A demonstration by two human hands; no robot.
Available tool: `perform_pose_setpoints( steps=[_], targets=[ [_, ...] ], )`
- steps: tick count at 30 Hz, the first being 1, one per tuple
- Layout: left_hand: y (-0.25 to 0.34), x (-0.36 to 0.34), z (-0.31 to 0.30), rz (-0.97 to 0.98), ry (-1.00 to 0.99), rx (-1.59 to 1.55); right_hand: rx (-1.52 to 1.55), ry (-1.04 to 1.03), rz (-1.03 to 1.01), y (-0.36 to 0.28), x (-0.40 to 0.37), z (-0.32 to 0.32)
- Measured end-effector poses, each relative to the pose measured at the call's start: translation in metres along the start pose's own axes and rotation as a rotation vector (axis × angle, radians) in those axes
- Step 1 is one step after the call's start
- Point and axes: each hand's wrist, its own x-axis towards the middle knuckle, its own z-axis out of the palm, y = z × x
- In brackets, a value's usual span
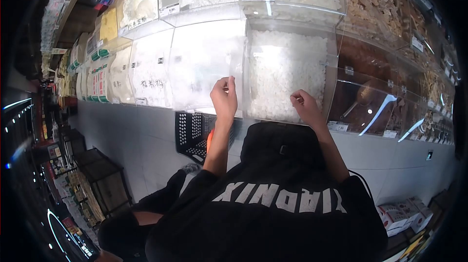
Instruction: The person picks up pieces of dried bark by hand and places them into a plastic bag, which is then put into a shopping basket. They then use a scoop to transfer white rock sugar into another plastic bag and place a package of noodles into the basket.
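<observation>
My left hand (224, 100) is at the front of a clear bin of white powder (202, 62), beside the divider. Its fingers are curled and its thumb points up; whether something thin is in them I cannot make out. My right hand (306, 107) is over the near right part of a clear bin of white lumps (285, 67) resembling rock sugar. The fingers of that hand are bent in toward the thumb, and anything between them is too small or hidden to name. Glare on the clear plastic blurs the lid edges.
More clear bins hold powders and brown pieces, one with a scoop (364, 94) inside. A black shopping basket (191, 133) with round holes is below the bins on the left. Another person's leg and shoe (191, 168) are close by. A dark crate stand (100, 179) stands farther left.
</observation>
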Motion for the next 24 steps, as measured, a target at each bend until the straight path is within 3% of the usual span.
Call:
perform_pose_setpoints(
  steps=[4, 6, 8, 10, 12, 15, 18, 24],
  targets=[
    [0.021, -0.030, -0.001, 0.001, -0.019, -0.059, 0.056, -0.046, -0.252, -0.040, 0.004, 0.027],
    [0.024, -0.041, -0.002, 0.001, 0.005, -0.065, -0.007, -0.031, -0.226, -0.051, 0.014, 0.047],
    [0.025, -0.051, -0.005, -0.001, -0.037, -0.059, 0.065, -0.118, -0.028, -0.066, 0.020, 0.056],
    [0.028, -0.061, -0.009, 0.004, -0.037, -0.040, 0.080, -0.140, 0.011, -0.061, 0.037, 0.067],
    [0.030, -0.069, -0.013, 0.024, -0.030, -0.078, -0.128, -0.143, 0.047, -0.076, 0.043, 0.066],
    [0.038, -0.082, -0.022, -0.116, 0.012, -0.178, -0.120, -0.286, 0.012, -0.067, 0.053, 0.069],
    [0.036, -0.084, -0.032, -0.182, 0.066, -0.125, 0.017, -0.229, 0.005, -0.063, 0.042, 0.081],
    [0.062, -0.069, -0.033, -0.083, 0.144, 0.210, -0.089, -0.261, -0.163, -0.094, 0.010, 0.080]
  ],
)
